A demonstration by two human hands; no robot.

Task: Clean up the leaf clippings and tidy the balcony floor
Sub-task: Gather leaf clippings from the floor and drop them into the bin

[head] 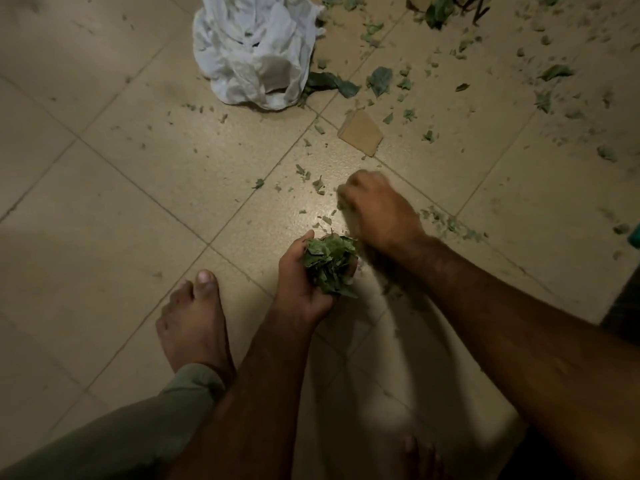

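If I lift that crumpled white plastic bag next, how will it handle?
Probably floppy: the crumpled white plastic bag slumps in soft folds. Likely very light, so a push may just slide it across the smooth beige floor tiles.

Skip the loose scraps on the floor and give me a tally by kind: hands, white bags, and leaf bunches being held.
Hands: 2, the left hand and the right hand
White bags: 1, the bag
Held leaf bunches: 1, the leaf bunch in the left hand
Total: 4
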